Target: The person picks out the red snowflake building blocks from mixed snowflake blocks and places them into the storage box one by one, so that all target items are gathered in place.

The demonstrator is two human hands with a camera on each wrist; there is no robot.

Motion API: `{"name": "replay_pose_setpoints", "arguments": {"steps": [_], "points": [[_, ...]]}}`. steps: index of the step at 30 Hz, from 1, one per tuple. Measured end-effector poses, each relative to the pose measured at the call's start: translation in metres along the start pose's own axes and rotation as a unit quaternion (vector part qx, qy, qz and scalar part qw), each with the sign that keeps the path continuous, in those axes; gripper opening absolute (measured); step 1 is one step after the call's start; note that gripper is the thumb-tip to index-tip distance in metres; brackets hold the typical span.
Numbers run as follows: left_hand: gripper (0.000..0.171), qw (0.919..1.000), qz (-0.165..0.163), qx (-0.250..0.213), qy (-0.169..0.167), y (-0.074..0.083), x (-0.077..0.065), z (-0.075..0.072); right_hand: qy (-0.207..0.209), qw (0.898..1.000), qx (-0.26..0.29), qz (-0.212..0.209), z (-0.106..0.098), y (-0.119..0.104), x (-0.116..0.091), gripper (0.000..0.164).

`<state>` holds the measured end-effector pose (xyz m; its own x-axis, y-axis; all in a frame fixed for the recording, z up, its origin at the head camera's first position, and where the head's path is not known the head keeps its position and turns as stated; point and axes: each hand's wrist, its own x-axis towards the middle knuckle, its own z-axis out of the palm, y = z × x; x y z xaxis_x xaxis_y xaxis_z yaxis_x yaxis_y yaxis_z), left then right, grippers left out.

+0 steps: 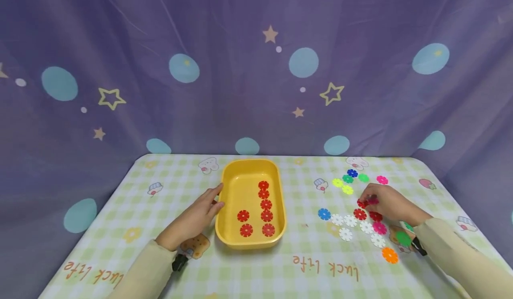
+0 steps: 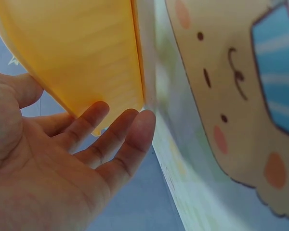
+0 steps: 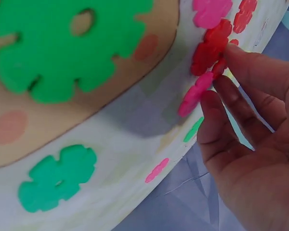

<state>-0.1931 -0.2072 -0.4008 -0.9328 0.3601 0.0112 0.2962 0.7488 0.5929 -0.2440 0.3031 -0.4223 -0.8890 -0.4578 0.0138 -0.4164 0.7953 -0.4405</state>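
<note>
Beside the yellow tray (image 1: 251, 244), my left hand (image 1: 200, 216) rests at its left wall. In the left wrist view its fingers (image 2: 135, 137) lie loosely along the outer wall, the thumb near the rim. Several red snowflake discs (image 1: 266, 204) lie inside the tray. On the right, my right hand (image 1: 386, 203) reaches down among loose discs, fingers bent. Its thumb and fingertips are right at a red disc (image 3: 219, 69), close to a pink disc (image 3: 196, 94); I cannot tell whether they pinch the red one. More red discs (image 1: 360, 214) lie beside the fingertips.
Around the right hand lie white discs (image 1: 350, 220), a blue disc (image 1: 324, 214), an orange disc (image 1: 390, 255), yellow discs (image 1: 347, 190) and green discs (image 1: 363, 178). A checked cloth (image 1: 176, 201) covers the table, with a purple curtain (image 1: 240, 103) behind its far edge.
</note>
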Motion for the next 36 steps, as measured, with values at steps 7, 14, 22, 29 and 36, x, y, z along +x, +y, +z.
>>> {"name": "replay_pose_setpoints", "arguments": {"steps": [7,14,22,29,36], "points": [[0.055,1.0,-0.005,-0.002,-0.004,-0.001,0.0,0.003,-0.066,0.995,0.071,0.025,0.001,0.001,0.008,0.021],[0.055,1.0,-0.007,-0.004,-0.002,-0.001,-0.001,0.005,-0.157,0.984,0.067,0.057,-0.004,-0.001,0.024,0.023],[0.055,0.9998,-0.018,-0.008,-0.007,-0.001,-0.001,0.007,-0.189,0.975,0.076,0.093,-0.007,-0.008,0.026,0.029],[0.055,1.0,-0.007,-0.005,-0.001,0.001,-0.001,0.003,-0.127,0.985,0.075,0.09,-0.001,-0.011,0.017,0.03],[0.055,1.0,-0.001,0.0,0.001,0.002,0.0,0.0,-0.067,0.991,0.06,0.101,0.0,-0.013,0.012,0.018]]}}
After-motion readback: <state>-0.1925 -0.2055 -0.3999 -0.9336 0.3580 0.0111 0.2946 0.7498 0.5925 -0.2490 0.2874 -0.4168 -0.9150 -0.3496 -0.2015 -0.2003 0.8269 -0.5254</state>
